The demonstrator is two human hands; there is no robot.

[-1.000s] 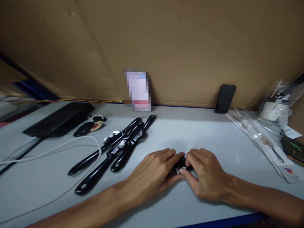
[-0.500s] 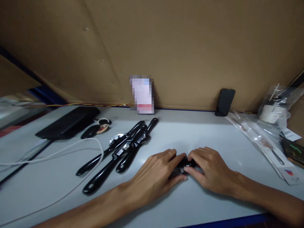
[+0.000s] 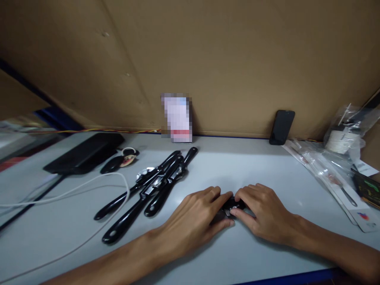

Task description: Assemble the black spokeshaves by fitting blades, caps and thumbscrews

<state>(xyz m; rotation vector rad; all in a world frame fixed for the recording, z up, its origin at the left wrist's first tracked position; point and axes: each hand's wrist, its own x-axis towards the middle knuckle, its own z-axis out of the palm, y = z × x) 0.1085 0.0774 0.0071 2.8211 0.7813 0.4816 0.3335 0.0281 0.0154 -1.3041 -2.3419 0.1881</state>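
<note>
Low over the grey table, both my hands are closed around one black spokeshave (image 3: 232, 203), whose dark body and a bit of bright metal show between them. My left hand (image 3: 202, 209) covers its left side, thumb and index finger reaching to the middle. From the other side, my right hand (image 3: 263, 209) grips it with bent fingers on top and the thumb at the near edge. Both handles are hidden under my palms. Left of my hands, several more black spokeshaves (image 3: 130, 215) with shiny metal centres lie in an overlapping pile.
A white cable (image 3: 86, 237) loops across the left, near a black case (image 3: 86, 154) and a key fob with a ring (image 3: 113, 164). A blurred-out screen (image 3: 181, 118) and a dark phone (image 3: 282, 127) lean on the cardboard wall. Plastic-wrapped packages (image 3: 329, 178) lie at right.
Nearly nothing differs. Both hands keep the same hold on the spokeshave; the view has shifted very slightly.
</note>
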